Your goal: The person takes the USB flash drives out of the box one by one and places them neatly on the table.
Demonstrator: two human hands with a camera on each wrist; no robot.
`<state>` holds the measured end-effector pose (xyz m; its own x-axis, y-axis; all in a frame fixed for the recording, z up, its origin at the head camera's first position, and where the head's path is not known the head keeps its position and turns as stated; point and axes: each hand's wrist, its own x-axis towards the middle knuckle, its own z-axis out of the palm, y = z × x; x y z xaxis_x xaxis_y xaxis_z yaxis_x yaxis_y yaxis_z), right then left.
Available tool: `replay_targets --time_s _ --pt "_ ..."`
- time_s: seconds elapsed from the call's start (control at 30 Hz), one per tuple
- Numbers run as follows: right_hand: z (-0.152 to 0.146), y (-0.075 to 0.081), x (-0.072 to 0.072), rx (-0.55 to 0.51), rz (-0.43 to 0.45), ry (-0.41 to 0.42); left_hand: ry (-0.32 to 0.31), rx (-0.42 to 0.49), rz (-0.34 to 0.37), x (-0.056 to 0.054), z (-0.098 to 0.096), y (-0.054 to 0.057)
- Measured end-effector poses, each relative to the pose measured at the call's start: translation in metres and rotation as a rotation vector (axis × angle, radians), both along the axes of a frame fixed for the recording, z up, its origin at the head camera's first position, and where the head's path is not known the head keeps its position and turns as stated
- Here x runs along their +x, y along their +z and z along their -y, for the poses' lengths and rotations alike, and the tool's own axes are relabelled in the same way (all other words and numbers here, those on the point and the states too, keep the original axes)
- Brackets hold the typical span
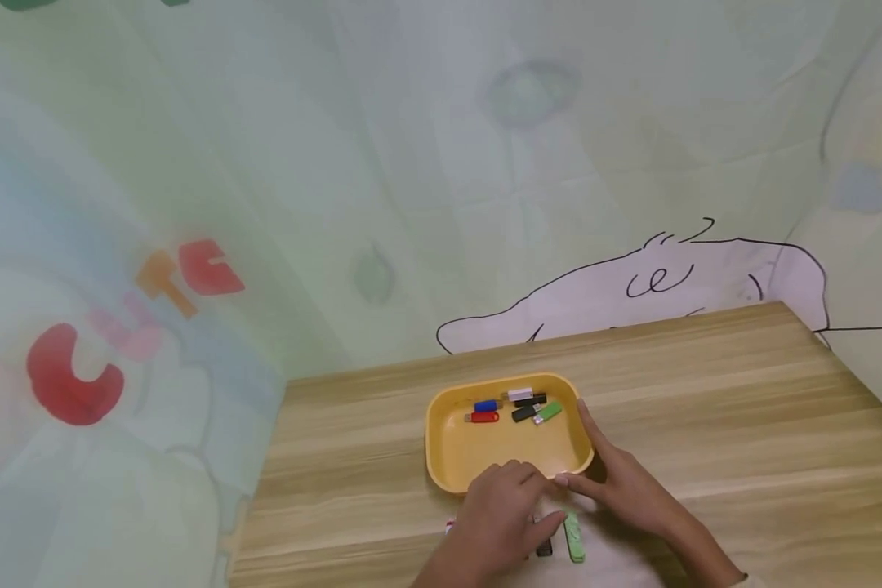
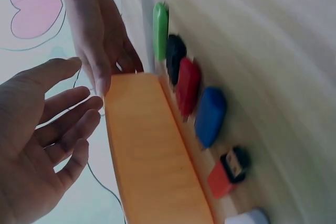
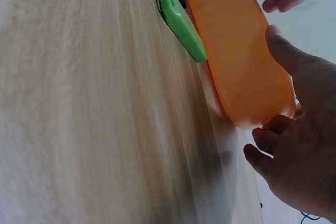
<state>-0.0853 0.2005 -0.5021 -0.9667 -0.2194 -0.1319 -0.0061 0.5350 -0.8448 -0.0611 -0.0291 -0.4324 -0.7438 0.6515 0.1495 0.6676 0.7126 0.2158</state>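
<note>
A yellow plastic tray [image 1: 510, 445] sits on the table with several USB flash drives inside, among them a blue one [image 1: 487, 405], a red one [image 1: 483, 417] and a green one [image 1: 548, 412]. My right hand [image 1: 628, 486] holds the tray's front right corner, thumb on the front rim, fingers along the right side. Over the front rim hovers my left hand [image 1: 501, 510], its fingers loosely bent and nothing in them. Along the tray's near side lies a row of flash drives: green [image 2: 160, 31], black [image 2: 176, 59], red [image 2: 188, 86], blue [image 2: 211, 116], a red-and-black one [image 2: 229, 171] and a whitish piece [image 2: 249, 217].
The wooden table [image 1: 742, 408] extends to both sides of the tray. Behind it and at the left hangs a pale printed curtain [image 1: 412, 163] with a cartoon outline and coloured letters.
</note>
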Motion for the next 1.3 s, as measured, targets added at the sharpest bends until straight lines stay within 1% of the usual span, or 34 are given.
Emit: replay_targets --time_s 0.17,0.3,0.43,0.67,0.87,1.13,1.3 --pt "0.001 -0.001 -0.001 -0.008 0.006 0.007 0.076 0.055 0.012 -0.01 0.005 0.004" --pt "0.001 -0.001 -0.001 0.01 0.001 0.001 0.139 0.057 0.023 -0.017 0.009 0.009" --pt "0.001 0.0 -0.001 0.016 0.005 -0.003 0.193 0.049 0.029 -0.023 0.011 0.011" --pt "0.002 0.003 -0.001 0.013 -0.006 -0.001 0.232 0.057 -0.048 -0.032 0.015 0.009" --pt "0.001 0.002 0.0 0.014 0.006 0.002 0.299 0.046 -0.069 -0.038 0.018 0.006" --pt "0.0 0.001 -0.001 0.013 0.002 0.006 0.377 0.066 -0.047 -0.048 0.019 0.007" --pt "-0.001 0.003 0.001 0.01 0.007 0.011 0.446 0.061 0.002 -0.053 0.018 0.005"
